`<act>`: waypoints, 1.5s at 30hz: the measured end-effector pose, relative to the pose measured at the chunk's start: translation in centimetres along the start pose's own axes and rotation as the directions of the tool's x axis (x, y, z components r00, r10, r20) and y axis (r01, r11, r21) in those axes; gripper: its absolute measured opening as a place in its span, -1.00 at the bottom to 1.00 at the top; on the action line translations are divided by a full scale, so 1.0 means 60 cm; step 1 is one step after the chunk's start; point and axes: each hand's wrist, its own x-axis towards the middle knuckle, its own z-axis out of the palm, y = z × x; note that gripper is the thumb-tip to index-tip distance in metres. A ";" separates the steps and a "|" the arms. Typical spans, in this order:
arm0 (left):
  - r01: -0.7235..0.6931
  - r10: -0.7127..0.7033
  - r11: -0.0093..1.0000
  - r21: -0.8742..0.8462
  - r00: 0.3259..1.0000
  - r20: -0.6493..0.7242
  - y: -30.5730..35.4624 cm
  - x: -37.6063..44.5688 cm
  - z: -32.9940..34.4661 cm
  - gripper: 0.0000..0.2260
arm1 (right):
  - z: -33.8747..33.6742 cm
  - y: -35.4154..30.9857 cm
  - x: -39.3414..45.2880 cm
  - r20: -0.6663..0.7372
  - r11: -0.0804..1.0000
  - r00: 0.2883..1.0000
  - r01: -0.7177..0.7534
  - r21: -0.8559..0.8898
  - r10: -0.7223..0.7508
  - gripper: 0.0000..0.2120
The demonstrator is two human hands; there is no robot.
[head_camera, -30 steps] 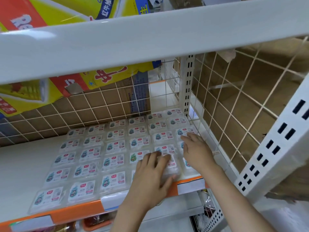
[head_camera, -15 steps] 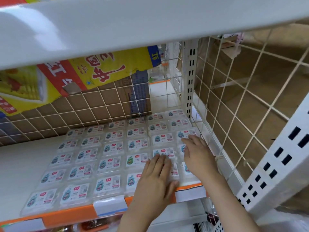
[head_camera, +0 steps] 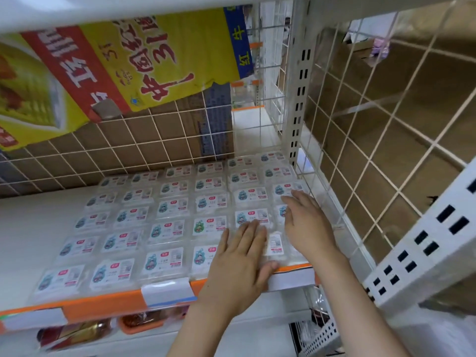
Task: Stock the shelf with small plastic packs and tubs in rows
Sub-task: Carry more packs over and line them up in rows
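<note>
Several rows of small clear plastic packs point(head_camera: 167, 229) with white labels lie flat on the white shelf point(head_camera: 31, 233), filling its right half. My left hand point(head_camera: 239, 266) rests palm down on the front packs near the shelf's orange edge strip point(head_camera: 103, 305), fingers spread, thumb at the edge. My right hand point(head_camera: 306, 222) lies flat on the packs of the rightmost column, beside the wire side grid point(head_camera: 360, 155). A pack point(head_camera: 275, 244) shows between the two hands. Neither hand grips anything.
A wire grid back panel point(head_camera: 128, 150) with cardboard and a yellow-red box point(head_camera: 116, 63) behind it closes the rear. An upper shelf point(head_camera: 77, 11) overhangs. A perforated white upright point(head_camera: 425, 248) stands at right. Packaged goods point(head_camera: 77, 331) lie on the shelf below.
The view has moved closer and tilted up. Both hands stay flat on the front-right packs, the left hand shifting slightly to the right along the front row.
</note>
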 end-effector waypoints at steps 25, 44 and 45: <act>0.320 -0.375 0.915 -0.247 0.901 -0.220 -0.350 -0.184 -0.096 -0.66 | 0.127 -0.327 -0.059 -0.048 0.993 0.995 0.094 0.070 -0.091 -0.67; 0.403 -0.484 0.851 -0.337 0.851 -0.204 -0.601 -0.393 -0.105 -0.63 | 0.277 -0.586 -0.130 0.062 0.984 0.988 0.134 0.118 -0.143 -0.58; 0.396 -0.476 0.853 -0.339 0.857 -0.197 -0.600 -0.396 -0.105 -0.63 | 0.277 -0.587 -0.129 0.055 0.983 0.989 0.131 0.128 -0.139 -0.58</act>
